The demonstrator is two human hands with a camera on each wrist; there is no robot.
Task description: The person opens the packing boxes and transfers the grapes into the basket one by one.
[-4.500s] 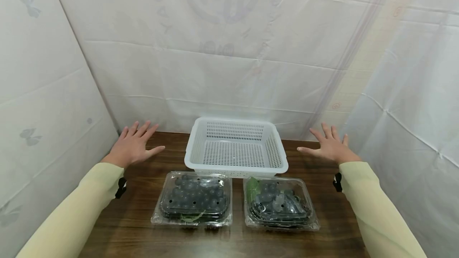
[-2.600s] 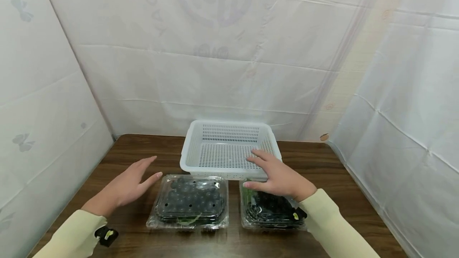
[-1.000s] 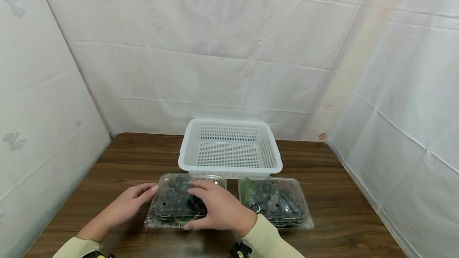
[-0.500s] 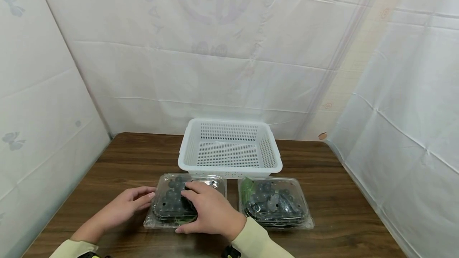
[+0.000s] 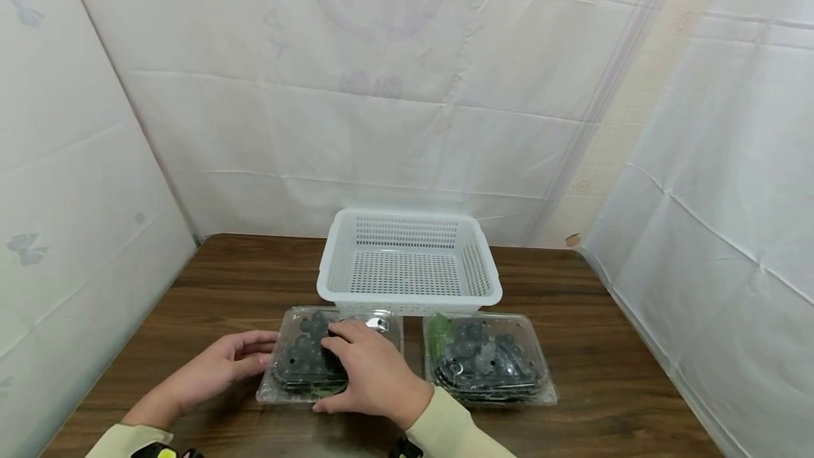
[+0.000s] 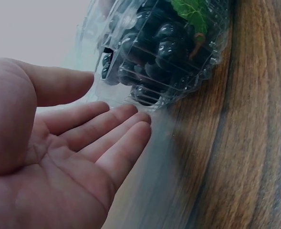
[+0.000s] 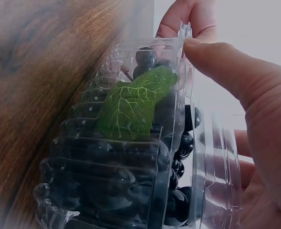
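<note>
In the head view, a clear plastic clamshell box (image 5: 302,355) of dark grapes lies on the table, left of a similar box (image 5: 492,359). My right hand (image 5: 375,371) lies over the left box, its thumb at the front rim and its bent fingers on the lid. In the right wrist view, the thumb (image 7: 226,64) meets the rim near a green leaf (image 7: 130,107) inside. At the box's left side is my left hand (image 5: 219,367), fingers extended toward its edge. In the left wrist view, those fingers (image 6: 126,148) are straight, palm visible, beside the clear wall.
A white perforated basket (image 5: 409,299) with nothing in it stands just behind the two boxes. White sheeting (image 5: 394,126) hangs along the back and both sides of the brown wooden table (image 5: 610,359).
Both hands have come in from far apart to the left box; the right hand passed over the right box. In the last half second they have barely moved. The boxes and basket look unmoved.
</note>
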